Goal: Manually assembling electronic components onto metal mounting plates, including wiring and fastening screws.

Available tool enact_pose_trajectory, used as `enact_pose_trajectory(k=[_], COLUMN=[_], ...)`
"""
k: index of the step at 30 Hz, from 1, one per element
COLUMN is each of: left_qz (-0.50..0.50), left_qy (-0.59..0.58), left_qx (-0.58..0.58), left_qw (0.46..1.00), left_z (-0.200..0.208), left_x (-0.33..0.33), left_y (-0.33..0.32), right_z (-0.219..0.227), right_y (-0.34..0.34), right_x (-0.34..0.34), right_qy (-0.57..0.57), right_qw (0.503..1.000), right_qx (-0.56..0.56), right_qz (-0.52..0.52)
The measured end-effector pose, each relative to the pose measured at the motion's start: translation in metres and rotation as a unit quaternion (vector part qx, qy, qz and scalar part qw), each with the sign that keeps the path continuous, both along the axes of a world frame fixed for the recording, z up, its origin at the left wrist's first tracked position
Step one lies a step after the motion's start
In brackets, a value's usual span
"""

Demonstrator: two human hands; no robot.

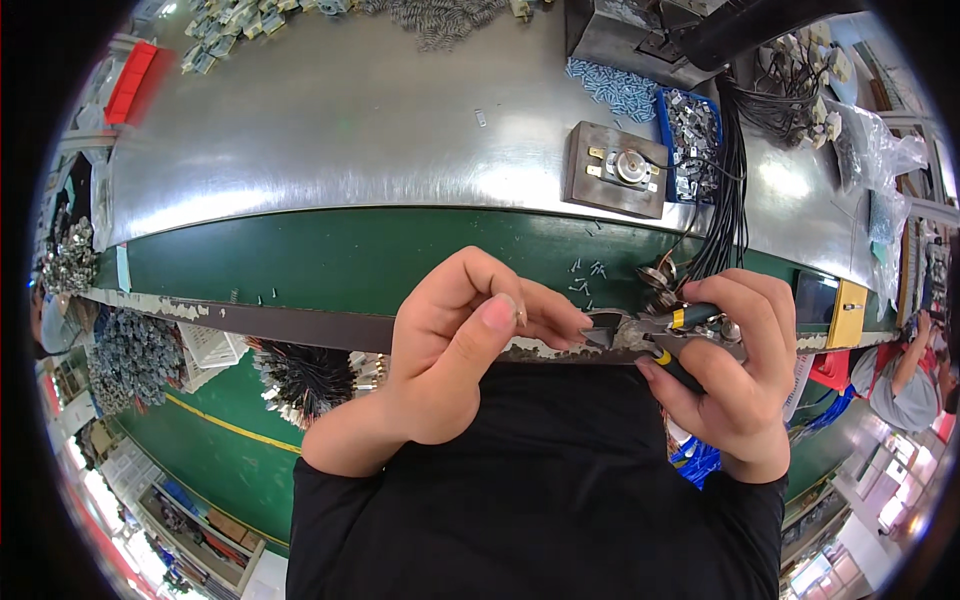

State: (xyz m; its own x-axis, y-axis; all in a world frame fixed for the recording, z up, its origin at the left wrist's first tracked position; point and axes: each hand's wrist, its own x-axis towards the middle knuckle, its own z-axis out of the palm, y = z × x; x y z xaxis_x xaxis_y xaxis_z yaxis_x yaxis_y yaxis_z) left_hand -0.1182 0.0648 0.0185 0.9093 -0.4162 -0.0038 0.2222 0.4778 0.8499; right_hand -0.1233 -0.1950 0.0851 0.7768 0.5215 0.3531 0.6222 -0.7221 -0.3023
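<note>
My right hand (748,375) is wrapped round pliers (632,335) with black and yellow handles. Their metal jaws point left, close to the fingertips of my left hand (448,345). That hand is closed, thumb against bent forefinger, with a tiny bit of something at the thumb tip that is too small to name. Both hands are above the near edge of the bench. Just beyond the pliers, a cluster of round metal parts with black wires (660,275) lies on the green surface. Several small screws (590,270) are scattered beside it.
A metal block (590,190) carrying a round part stands on the steel tabletop (350,120). Next to it are a blue tray (662,130) of small metal pieces and a pile of blue screws (612,90). Bundled black wires (735,190) hang over the right side.
</note>
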Motion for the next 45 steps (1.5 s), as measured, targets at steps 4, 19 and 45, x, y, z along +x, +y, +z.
enact_pose_trajectory(k=[4,19,45], left_qz=[0.025,0.105,-0.001], left_qy=[-0.035,-0.006,0.000], left_qx=[0.013,0.032,0.030], left_qw=[0.999,0.994,1.000], left_z=[0.000,-0.007,0.019], left_x=[-0.002,0.030,0.064], left_y=[-0.003,-0.007,-0.060], right_z=[0.000,-0.026,-0.066], right_y=[-0.004,-0.060,-0.154], right_x=[0.002,0.001,0.056], right_qy=[-0.008,0.025,-0.113], right_qw=[1.000,0.947,0.900], right_qx=[0.007,0.277,0.142], right_qz=[0.002,-0.162,-0.397])
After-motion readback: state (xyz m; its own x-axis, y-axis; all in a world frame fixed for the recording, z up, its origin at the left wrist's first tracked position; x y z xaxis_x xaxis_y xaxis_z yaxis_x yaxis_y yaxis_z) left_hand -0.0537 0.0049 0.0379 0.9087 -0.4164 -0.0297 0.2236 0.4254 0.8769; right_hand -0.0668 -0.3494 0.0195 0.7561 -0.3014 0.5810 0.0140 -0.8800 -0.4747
